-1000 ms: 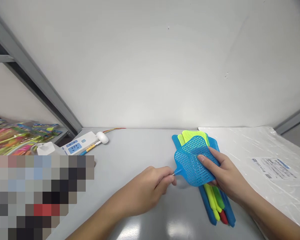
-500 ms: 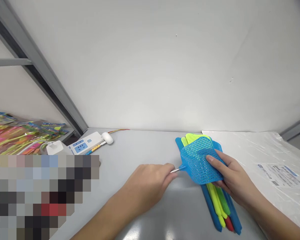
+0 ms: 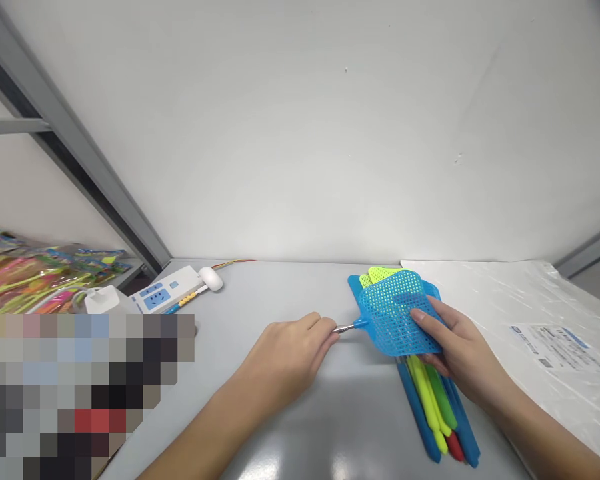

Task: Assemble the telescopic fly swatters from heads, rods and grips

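A blue fly swatter (image 3: 395, 313) with a perforated square head is held between both hands, its metal rod pointing left. My left hand (image 3: 300, 347) is closed around the rod side, hiding the handle end. Thumb on top and fingers beneath, my right hand (image 3: 455, 340) pinches the right edge of the head. Below it on the table lies a pile of other swatters: yellow-green heads (image 3: 385, 272) show at the back, and blue, yellow, green and red handles (image 3: 437, 400) point toward me.
A white power strip (image 3: 165, 291) with a white plug (image 3: 210, 279) sits at the back left of the grey table (image 3: 290, 287). Plastic-wrapped colourful goods (image 3: 35, 267) lie at far left. A white plastic package (image 3: 480, 287) with a label covers the right side. A blurred-out block hides the lower left.
My left hand has shifted slightly left, and more of the metal rod shows beside the swatter head. The right hand keeps its pinch on the head. The view has moved a little.
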The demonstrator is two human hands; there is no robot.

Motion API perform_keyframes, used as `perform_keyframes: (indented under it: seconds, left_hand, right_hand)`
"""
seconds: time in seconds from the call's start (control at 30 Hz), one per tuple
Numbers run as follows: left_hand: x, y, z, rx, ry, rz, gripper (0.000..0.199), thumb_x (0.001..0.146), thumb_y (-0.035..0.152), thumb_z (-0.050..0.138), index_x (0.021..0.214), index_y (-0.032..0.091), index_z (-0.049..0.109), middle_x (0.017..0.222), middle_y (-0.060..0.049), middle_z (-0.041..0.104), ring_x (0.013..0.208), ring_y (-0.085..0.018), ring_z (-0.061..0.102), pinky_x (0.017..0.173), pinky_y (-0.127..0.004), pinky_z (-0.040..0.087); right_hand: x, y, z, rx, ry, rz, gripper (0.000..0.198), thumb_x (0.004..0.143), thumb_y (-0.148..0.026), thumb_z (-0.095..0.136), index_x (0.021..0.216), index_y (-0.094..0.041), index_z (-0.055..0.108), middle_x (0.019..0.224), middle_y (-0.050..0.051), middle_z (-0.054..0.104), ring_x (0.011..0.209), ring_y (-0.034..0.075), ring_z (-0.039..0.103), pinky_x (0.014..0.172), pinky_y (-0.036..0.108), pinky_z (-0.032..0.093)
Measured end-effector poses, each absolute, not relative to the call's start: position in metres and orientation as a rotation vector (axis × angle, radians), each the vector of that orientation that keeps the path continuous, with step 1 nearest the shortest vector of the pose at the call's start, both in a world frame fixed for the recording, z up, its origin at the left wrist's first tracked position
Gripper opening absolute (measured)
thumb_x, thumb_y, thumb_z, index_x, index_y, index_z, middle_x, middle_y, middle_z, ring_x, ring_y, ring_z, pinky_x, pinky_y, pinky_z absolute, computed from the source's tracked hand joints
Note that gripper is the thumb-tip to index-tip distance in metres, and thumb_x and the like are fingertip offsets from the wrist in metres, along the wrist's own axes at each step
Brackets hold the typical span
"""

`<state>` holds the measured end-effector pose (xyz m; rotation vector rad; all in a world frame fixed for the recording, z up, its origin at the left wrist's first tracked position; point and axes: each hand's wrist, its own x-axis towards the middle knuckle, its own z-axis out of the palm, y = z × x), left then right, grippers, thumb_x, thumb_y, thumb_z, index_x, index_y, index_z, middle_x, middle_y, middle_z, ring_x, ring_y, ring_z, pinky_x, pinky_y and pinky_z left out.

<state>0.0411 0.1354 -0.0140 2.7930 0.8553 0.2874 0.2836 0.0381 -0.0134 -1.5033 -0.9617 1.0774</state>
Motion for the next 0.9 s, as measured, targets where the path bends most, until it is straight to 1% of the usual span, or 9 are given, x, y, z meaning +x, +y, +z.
perform_keyframes:
  seconds: [0.17,0.27,0.4,0.5,0.57,0.63,0.7,0.8,0.9]
  left_hand:
    - [0.042,0.138,-0.015,2.881,0.845,0.310,0.037,0.103,0.036,0.025,0.102,0.020,0.058,0.086,-0.003,0.063,0.068,-0.017,0.058,0.057,-0.029,0.033]
    - [0.043,0.136,-0.017,2.980,0.839,0.325,0.037,0.103,0.036,0.024,0.103,0.020,0.057,0.080,-0.003,0.061,0.060,-0.016,0.052,0.054,-0.029,0.027]
    - [0.046,0.132,-0.020,3.074,0.768,0.370,0.035,0.103,0.037,0.026,0.112,0.023,0.056,0.072,-0.002,0.058,0.050,-0.013,0.040,0.052,-0.029,0.018]
    - [0.046,0.128,-0.018,3.079,0.748,0.393,0.034,0.103,0.036,0.026,0.104,0.022,0.058,0.070,-0.002,0.056,0.049,-0.012,0.036,0.052,-0.029,0.016]
    - [0.043,0.123,-0.011,3.094,0.746,0.407,0.035,0.103,0.036,0.026,0.098,0.022,0.057,0.071,-0.002,0.056,0.049,-0.012,0.037,0.052,-0.029,0.015]
    - [0.037,0.114,-0.004,3.120,0.735,0.422,0.033,0.103,0.035,0.027,0.095,0.022,0.056,0.070,-0.002,0.056,0.050,-0.012,0.039,0.051,-0.030,0.013]
    - [0.030,0.102,0.003,3.141,0.710,0.441,0.029,0.103,0.033,0.028,0.097,0.023,0.054,0.069,-0.001,0.056,0.049,-0.013,0.041,0.051,-0.030,0.013]
    - [0.018,0.081,0.007,3.174,0.670,0.504,0.024,0.103,0.032,0.031,0.097,0.023,0.052,0.067,0.001,0.056,0.049,-0.013,0.044,0.050,-0.031,0.013]
    - [0.007,0.061,0.007,3.221,0.685,0.607,0.021,0.103,0.032,0.032,0.097,0.023,0.050,0.066,0.003,0.056,0.051,-0.014,0.049,0.049,-0.032,0.015]
  right_hand:
    - [0.292,0.039,-0.019,-1.523,-1.094,1.002,0.031,0.087,-0.053,0.059,0.087,-0.022,0.059,0.054,-0.006,0.048,0.040,0.008,0.037,0.039,0.022,0.028]
    - [0.291,0.038,-0.020,-1.542,-1.153,0.979,0.030,0.086,-0.052,0.061,0.084,-0.021,0.062,0.061,-0.003,0.056,0.047,0.010,0.045,0.042,0.023,0.035]
    - [0.288,0.033,-0.012,-1.580,-1.281,0.936,0.029,0.086,-0.049,0.062,0.081,-0.021,0.065,0.073,0.002,0.066,0.065,0.017,0.060,0.059,0.028,0.048]
    - [0.290,0.030,0.000,-1.566,-1.419,0.899,0.026,0.086,-0.047,0.062,0.085,-0.022,0.069,0.084,0.004,0.070,0.078,0.022,0.064,0.070,0.034,0.052]
    - [0.294,0.027,0.011,-1.544,-1.564,0.846,0.022,0.087,-0.044,0.061,0.090,-0.024,0.071,0.089,0.005,0.071,0.083,0.024,0.065,0.073,0.037,0.052]
    - [0.297,0.023,0.021,-1.510,-1.755,0.727,0.018,0.089,-0.039,0.060,0.091,-0.028,0.074,0.090,0.005,0.070,0.083,0.024,0.064,0.072,0.037,0.052]
    - [0.300,0.015,0.030,-1.424,-1.943,0.546,0.018,0.090,-0.032,0.058,0.093,-0.032,0.075,0.088,0.006,0.068,0.081,0.023,0.063,0.068,0.036,0.051]
    - [0.302,-0.002,0.034,-1.255,-2.115,0.254,0.027,0.088,-0.025,0.058,0.107,-0.038,0.073,0.088,0.006,0.068,0.082,0.023,0.063,0.067,0.035,0.051]
    - [0.301,-0.024,0.028,-1.233,-2.165,-0.066,0.034,0.092,-0.025,0.051,0.117,-0.040,0.068,0.093,0.005,0.068,0.086,0.023,0.063,0.069,0.036,0.051]
